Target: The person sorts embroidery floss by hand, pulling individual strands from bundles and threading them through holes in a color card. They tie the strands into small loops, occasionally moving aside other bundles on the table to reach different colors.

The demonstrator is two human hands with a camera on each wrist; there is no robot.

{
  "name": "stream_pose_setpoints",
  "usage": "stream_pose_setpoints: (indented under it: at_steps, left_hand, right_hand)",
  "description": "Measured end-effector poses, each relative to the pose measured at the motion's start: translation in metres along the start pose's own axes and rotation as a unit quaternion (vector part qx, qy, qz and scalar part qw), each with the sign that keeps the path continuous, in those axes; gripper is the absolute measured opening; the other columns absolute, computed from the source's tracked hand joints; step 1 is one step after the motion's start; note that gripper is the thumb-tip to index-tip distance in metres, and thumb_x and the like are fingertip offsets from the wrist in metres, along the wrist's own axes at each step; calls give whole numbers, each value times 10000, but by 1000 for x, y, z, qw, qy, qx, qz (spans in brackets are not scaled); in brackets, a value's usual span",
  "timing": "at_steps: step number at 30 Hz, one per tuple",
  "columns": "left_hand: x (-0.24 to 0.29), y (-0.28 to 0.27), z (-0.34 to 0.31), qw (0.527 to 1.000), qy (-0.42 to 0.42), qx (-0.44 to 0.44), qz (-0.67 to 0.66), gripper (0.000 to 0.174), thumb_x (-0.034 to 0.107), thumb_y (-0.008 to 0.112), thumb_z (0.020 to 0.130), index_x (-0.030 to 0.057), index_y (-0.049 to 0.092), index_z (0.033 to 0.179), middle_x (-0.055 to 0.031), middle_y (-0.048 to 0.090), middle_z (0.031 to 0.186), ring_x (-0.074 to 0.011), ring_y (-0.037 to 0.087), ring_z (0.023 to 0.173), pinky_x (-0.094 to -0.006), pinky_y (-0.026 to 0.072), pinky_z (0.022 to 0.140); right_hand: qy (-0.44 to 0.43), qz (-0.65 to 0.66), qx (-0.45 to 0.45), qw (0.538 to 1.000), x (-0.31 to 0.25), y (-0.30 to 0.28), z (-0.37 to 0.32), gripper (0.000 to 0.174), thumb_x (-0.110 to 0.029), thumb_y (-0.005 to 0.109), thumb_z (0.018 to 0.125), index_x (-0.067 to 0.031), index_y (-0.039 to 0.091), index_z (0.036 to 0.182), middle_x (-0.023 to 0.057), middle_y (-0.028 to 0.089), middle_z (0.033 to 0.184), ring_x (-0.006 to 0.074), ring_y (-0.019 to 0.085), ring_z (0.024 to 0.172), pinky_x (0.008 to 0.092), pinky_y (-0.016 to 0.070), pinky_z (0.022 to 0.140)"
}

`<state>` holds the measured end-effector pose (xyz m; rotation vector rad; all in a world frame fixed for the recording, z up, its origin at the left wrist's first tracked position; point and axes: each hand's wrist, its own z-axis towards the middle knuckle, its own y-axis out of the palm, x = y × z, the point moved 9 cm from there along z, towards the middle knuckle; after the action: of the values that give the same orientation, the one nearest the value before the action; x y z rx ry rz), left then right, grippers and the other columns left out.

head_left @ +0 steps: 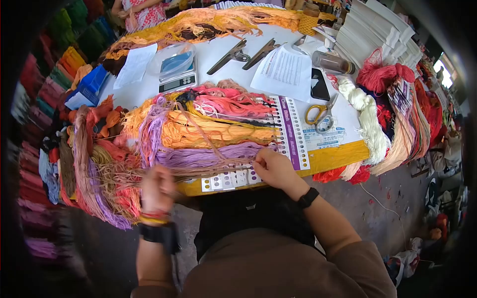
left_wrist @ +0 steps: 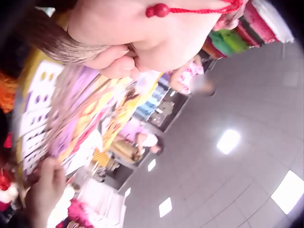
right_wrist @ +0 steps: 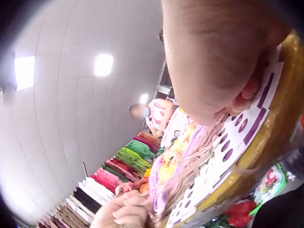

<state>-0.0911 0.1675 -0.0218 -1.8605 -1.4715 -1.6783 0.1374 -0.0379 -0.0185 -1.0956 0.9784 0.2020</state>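
My left hand [head_left: 158, 188], blurred, grips a brown skein of embroidery thread [left_wrist: 71, 45] in its curled fingers, left of the table's front edge. The brown strands stretch right across a white card with punched holes [head_left: 211, 185]. At the strands' other end, my right hand [head_left: 274, 170] pinches them over the card's holes; its fingertips are partly hidden. Just beyond the hands lie purple thread [head_left: 213, 156], orange thread [head_left: 218, 130] and pink thread [head_left: 233, 106]. Their right ends run to a purple-and-white punched card [head_left: 290, 131].
Scissors [head_left: 323, 116], a phone [head_left: 319, 84] and a printed sheet [head_left: 283, 72] lie beyond the right hand. A digital scale [head_left: 179, 82] and two large clips [head_left: 228, 55] are farther back. Skeins hang over both table ends. A person [head_left: 141, 12] is across the table.
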Motion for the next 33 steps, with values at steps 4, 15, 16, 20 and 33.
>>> stream_pose_setpoints:
  at_steps: [4,15,16,20,33]
  left_hand:
    - [128,-100,1,946,213,243,36,211,274,485,897,117,539,766,30,448,595,-45,370,467,-182,262,397]
    - [0,25,-25,997,-42,-59,-3,312,327,409,942,58,567,940,-45,610,814,-74,484,579,-177,338,462]
    - [-12,33,-25,994,-69,-84,-27,338,336,406,941,40,553,1009,-63,613,894,-85,536,666,-191,394,506]
    - [-39,88,-39,972,-148,-175,-50,469,396,365,939,31,454,1219,-89,531,1168,-179,515,1047,-341,446,810]
    - [-56,115,-46,973,-135,-186,-32,358,243,417,939,-8,495,1182,-104,555,1122,-201,562,1001,-363,483,844]
  right_hand:
    - [-35,-39,15,999,-17,4,-4,224,-246,642,732,-70,534,821,97,567,753,272,578,692,367,458,595]
    - [-128,-214,36,968,-63,21,-13,314,-248,672,654,-81,526,876,79,504,812,271,525,790,388,424,687]
    - [-135,-201,34,970,-63,20,-13,297,-254,659,671,-71,530,866,94,512,812,275,535,780,389,434,664]
    - [-101,44,-30,993,-79,26,-10,218,-200,641,735,-47,560,867,102,549,818,240,568,743,353,458,636]
    - [7,422,-103,901,-76,54,-9,107,-67,561,839,38,576,855,72,603,925,101,584,650,232,510,595]
